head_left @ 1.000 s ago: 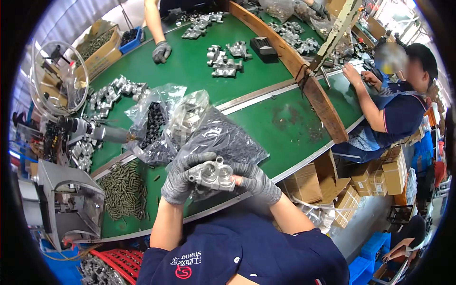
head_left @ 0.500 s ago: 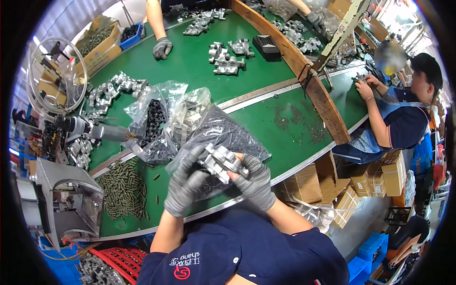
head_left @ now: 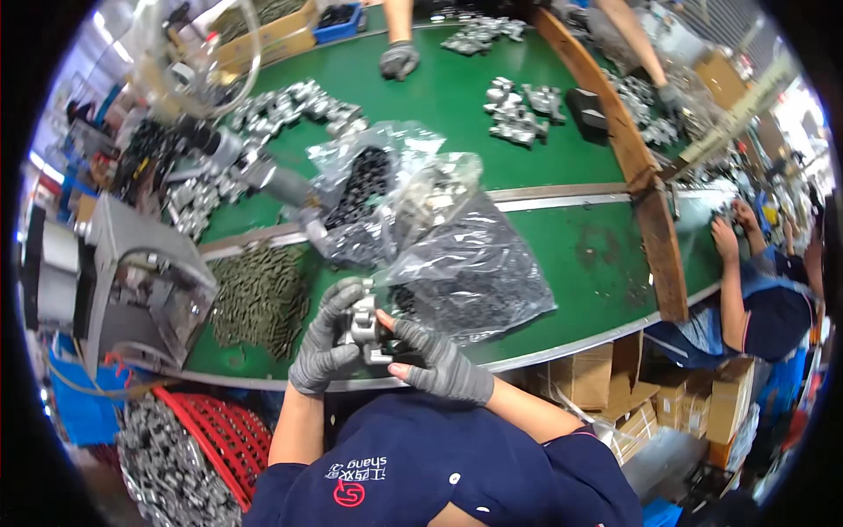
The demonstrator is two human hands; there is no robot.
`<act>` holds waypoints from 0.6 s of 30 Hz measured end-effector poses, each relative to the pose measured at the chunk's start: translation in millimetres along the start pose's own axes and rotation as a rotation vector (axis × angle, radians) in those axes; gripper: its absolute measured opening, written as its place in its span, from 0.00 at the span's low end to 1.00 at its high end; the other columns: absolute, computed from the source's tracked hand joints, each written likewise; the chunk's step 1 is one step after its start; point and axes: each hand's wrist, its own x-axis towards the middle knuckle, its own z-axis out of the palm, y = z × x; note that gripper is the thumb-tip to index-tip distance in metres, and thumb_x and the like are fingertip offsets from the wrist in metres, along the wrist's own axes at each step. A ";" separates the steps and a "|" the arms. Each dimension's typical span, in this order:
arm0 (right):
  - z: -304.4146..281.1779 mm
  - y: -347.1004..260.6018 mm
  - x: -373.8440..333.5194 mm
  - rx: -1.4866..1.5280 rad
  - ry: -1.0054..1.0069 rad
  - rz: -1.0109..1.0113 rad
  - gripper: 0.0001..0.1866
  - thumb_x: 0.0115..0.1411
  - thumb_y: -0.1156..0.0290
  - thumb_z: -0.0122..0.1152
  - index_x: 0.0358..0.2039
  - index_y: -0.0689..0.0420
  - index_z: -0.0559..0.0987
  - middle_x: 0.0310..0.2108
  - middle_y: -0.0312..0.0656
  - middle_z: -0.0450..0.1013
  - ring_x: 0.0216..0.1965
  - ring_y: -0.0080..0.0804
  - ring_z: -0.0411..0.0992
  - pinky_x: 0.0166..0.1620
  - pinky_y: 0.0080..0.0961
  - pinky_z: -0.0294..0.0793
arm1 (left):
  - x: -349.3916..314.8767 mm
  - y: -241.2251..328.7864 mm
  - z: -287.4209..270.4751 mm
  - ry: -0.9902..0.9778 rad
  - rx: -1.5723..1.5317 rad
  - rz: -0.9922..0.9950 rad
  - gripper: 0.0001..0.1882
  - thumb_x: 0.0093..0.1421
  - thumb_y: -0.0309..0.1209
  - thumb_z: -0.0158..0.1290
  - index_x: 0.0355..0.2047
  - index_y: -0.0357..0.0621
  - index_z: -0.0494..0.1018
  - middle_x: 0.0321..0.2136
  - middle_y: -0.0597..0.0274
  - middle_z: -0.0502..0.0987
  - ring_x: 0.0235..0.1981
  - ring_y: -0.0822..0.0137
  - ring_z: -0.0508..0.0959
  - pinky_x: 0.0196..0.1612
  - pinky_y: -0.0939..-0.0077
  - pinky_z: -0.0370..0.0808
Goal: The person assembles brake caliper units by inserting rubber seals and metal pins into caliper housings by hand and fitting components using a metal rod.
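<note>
- My left hand (head_left: pixel 325 350) has a silvery metal part (head_left: pixel 364 330) cupped in its fingers
- Right hand (head_left: pixel 446 364) is on it too, fingertips holding its right side
- Part's near the green table's (head_left: pixel 601 294) front edge, beside the clear bag (head_left: pixel 481 272)

"What crosses the green workbench (head_left: pixel 439 101)?"
"A wooden board (head_left: pixel 628 132), running down to the near edge. A black box (head_left: pixel 587 114) sits just beside it."
"And the far edge?"
"A blue bin (head_left: pixel 337 32), toward the left."
"Below the near edge?"
"Red basket (head_left: pixel 211 439) left, cardboard boxes (head_left: pixel 590 378) right."
</note>
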 end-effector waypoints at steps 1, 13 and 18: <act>6.6 3.5 7.8 -0.110 -0.075 -0.041 0.37 0.58 0.69 0.57 0.65 0.58 0.53 0.61 0.48 0.58 0.60 0.35 0.60 0.60 0.27 0.57 | -8.8 0.3 -9.7 0.044 -0.019 0.025 0.41 0.43 0.42 0.64 0.58 0.47 0.63 0.58 0.59 0.58 0.59 0.61 0.61 0.60 0.66 0.59; -48.1 -13.3 124.5 -0.899 0.289 -0.403 0.12 0.52 0.68 0.57 0.37 0.59 0.77 0.34 0.48 0.74 0.36 0.42 0.73 0.42 0.36 0.73 | -10.0 -42.0 -23.3 0.228 0.546 0.086 0.39 0.41 0.30 0.64 0.56 0.50 0.64 0.51 0.57 0.59 0.51 0.64 0.68 0.54 0.71 0.69; -88.6 -21.6 186.8 -1.405 0.238 0.243 0.12 0.51 0.60 0.55 0.26 0.55 0.80 0.25 0.49 0.75 0.32 0.45 0.75 0.38 0.39 0.73 | 14.3 -35.4 -12.6 0.117 0.747 0.013 0.43 0.41 0.35 0.65 0.58 0.44 0.61 0.51 0.50 0.64 0.53 0.54 0.67 0.56 0.70 0.64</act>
